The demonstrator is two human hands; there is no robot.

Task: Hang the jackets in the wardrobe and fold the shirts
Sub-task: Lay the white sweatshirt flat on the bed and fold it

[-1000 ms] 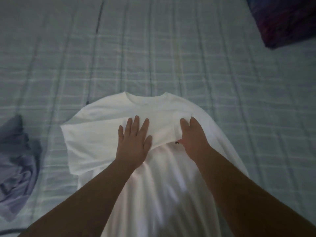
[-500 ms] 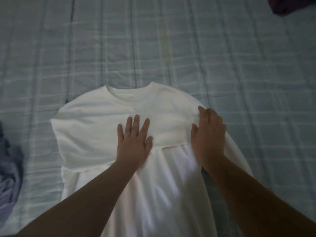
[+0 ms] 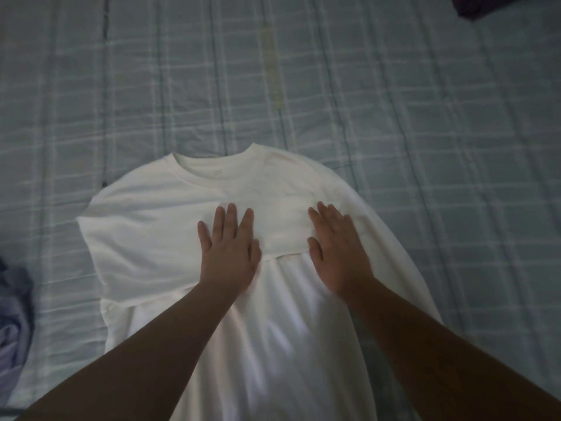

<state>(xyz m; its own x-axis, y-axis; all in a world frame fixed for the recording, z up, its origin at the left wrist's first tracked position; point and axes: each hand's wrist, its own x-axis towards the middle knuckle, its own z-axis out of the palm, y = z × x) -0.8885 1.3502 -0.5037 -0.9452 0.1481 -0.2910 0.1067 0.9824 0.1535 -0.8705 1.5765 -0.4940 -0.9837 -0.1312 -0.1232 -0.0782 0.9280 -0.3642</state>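
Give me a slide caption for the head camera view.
Both hands, left and right, press flat on a white shirt on a plaid bedspread.

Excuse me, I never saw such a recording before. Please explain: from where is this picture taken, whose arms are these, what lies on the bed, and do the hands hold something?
The picture comes from a camera worn on a person's head, looking forward and down, so the two bare arms belong to that person. No machine is here. A white T-shirt lies spread on a bed cover with a pale checked pattern, its collar pointing away. Its right sleeve is folded in across the chest. The left hand and the right hand rest flat and open on the shirt; they press it, they grip nothing. At the left edge lies a crumpled bluish garment. Something dark purple shows in the top right corner; it is too cut off to identify.
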